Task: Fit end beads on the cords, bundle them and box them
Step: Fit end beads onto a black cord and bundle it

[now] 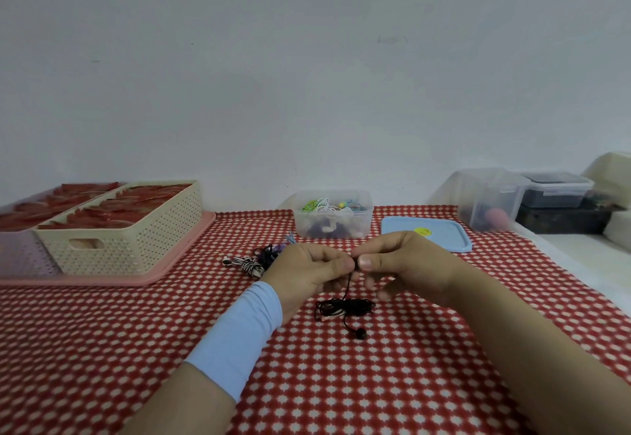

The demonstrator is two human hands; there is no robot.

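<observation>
Cord (345,308), black, lies loosely coiled on the checked tabletop (375,383), one end already carrying a bead (361,333); the other end rises to the hands. Left hand (307,272) and right hand (406,263) meet thumb to thumb, each grip pinched on that free end; any second bead there is hidden. Step judged: fitting the second bead. Next calls for seating it firmly, then winding the cord. Finished bundles (254,260) lie beyond, near the clear box (333,228).

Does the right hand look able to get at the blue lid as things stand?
Probably yes: the lid lies just beyond the right hand with nothing between, though that hand pinches the cord.
</observation>
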